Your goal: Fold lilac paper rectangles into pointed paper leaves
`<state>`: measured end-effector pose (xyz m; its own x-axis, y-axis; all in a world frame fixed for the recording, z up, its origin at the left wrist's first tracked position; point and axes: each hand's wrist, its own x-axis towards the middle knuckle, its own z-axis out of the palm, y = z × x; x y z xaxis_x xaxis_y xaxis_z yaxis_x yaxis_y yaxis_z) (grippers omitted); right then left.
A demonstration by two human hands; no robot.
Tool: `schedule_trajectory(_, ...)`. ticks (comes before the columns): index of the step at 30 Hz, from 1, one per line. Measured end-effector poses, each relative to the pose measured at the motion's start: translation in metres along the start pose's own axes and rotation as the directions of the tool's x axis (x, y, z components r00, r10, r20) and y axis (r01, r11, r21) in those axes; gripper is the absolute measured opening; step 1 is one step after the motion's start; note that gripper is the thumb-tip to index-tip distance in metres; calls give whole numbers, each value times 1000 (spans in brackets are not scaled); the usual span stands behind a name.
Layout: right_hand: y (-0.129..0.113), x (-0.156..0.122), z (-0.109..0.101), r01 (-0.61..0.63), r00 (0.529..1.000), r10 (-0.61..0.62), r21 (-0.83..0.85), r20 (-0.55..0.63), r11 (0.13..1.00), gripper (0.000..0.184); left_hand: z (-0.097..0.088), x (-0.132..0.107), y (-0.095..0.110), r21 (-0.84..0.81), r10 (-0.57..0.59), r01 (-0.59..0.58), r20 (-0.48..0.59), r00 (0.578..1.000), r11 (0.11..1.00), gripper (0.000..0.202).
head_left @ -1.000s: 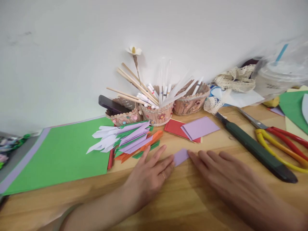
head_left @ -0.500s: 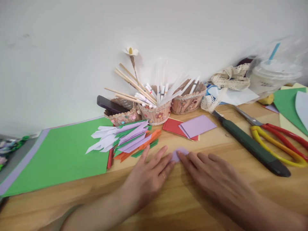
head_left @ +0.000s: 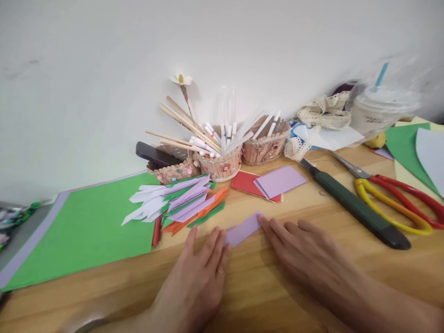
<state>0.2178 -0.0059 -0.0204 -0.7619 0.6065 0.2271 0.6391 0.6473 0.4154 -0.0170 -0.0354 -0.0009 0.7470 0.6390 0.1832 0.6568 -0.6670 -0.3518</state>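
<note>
A narrow folded strip of purple paper (head_left: 243, 229) lies slantwise on the wooden table. At its lower left end, my left hand (head_left: 199, 270) holds it down with the fingertips, the thumb hidden beneath. My right hand (head_left: 305, 247) keeps the upper right end under its index finger, the other fingers bent beside it. Just beyond lie flat purple paper rectangles (head_left: 282, 181), partly over a red paper piece (head_left: 245, 185). A pile of folded purple, green, orange and white paper pieces (head_left: 187, 203) sits beyond my left hand.
Green sheets (head_left: 90, 226) cover the left side. Decorated holders (head_left: 218, 166) with sticks and pens stand against the wall. To the right lie a dark green-handled cutter (head_left: 357, 206) and scissors (head_left: 409, 194) with red and yellow handles. A lidded plastic cup (head_left: 378, 108) stands behind.
My left hand has moved left and down, away from my right hand, baring more of the purple strip between them. The view has shifted slightly.
</note>
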Motion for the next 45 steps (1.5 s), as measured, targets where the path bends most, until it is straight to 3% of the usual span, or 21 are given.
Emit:
schedule_trajectory(4,-11,2,-7,-23,998,27,64,-65,998,54,1,1,-1,-3,12,-12,11,1000,1000,33)
schedule_trajectory(9,-26,10,-21,-51,999,51,138,-1,989,51,1,2,1,-25,17,-17,3,1000,1000,37)
schedule_trajectory(20,8,3,-15,-70,998,70,-58,-7,996,52,0,1,1,-27,8,-8,6,1000,1000,37)
schedule_trajectory(31,3,5,-10,-72,997,73,-39,21,997,42,-3,-1,8,62,11,-10,-14,1000,998,46)
schedule_trajectory(36,13,13,-12,-101,994,98,67,44,993,34,-1,-5,10,108,20,-16,-35,999,994,45)
schedule_trajectory(39,24,25,-11,-134,986,111,188,126,973,31,3,-7,11,103,-9,15,-51,999,995,45)
schedule_trajectory(42,31,36,-8,-207,964,132,338,231,918,20,8,-10,13,105,-19,23,-45,999,994,42)
schedule_trajectory(45,34,38,-5,-238,962,138,471,237,850,16,9,-11,13,110,-17,19,-25,1000,994,38)
